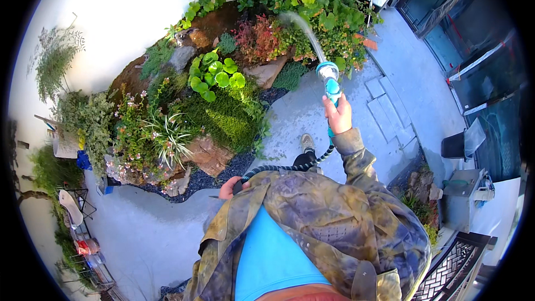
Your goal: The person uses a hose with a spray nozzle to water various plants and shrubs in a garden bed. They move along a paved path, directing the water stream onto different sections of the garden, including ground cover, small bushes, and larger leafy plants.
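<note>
My right hand [339, 116] is wrapped round the grip of a teal and silver hose spray nozzle [329, 75], held out ahead of me. A stream of water [307, 32] arcs from its head, up and to the left, onto the reddish shrub [259, 39] and the green leaves beside it. From the grip a dark striped hose [290, 167] bends down and runs left across my front. At its other visible end my left hand [229, 188] is closed round the hose, partly hidden by my camouflage jacket.
A planted bed [223, 125] with rocks, flowers and dark gravel curves along the white wall. Grey paving [150, 228] surrounds it. On the right stand glass doors [479, 72], a black bin [454, 145] and a metal cabinet [462, 195]. A broom [366, 42] leans at the far end.
</note>
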The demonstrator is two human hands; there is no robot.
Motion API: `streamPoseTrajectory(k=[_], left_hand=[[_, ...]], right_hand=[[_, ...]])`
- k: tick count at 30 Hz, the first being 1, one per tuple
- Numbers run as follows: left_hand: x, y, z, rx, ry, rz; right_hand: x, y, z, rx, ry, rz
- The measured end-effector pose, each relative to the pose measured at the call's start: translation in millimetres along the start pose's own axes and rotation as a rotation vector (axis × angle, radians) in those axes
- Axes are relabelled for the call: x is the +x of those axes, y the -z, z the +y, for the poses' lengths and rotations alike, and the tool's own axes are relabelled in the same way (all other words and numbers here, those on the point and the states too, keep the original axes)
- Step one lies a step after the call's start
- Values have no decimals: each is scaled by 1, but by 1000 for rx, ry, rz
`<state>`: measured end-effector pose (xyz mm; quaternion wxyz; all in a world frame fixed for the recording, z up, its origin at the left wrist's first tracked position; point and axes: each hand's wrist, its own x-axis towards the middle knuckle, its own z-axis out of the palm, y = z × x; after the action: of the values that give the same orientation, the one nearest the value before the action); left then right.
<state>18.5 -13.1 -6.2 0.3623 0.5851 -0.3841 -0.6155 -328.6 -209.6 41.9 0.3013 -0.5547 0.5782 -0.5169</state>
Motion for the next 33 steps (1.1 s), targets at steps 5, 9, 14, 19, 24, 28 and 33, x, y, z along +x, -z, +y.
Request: streamPoseTrajectory(k=[5,9,14,19,24,28,33], left_hand=[[-10,-5,5,-75,-60,96],[-3,-1,-1,-66,43,49],[0,-2,-2,-112,22,50],[4,4,2,45,55,-17],[5,6,1,-32,61,-87],[0,8,-2,-28,78,-40],[-8,14,-20,-58,56,39]], right_hand=[[4,2,-2,7,-155,-94],[-5,-3,12,93,-132,17],[0,-5,46,-257,-36,-267],[-10,-31,18,-242,-34,-184],[-11,-47,15,-306,94,-441],[-7,-60,18,-263,14,-382],[-15,-53,34,-260,30,-455]])
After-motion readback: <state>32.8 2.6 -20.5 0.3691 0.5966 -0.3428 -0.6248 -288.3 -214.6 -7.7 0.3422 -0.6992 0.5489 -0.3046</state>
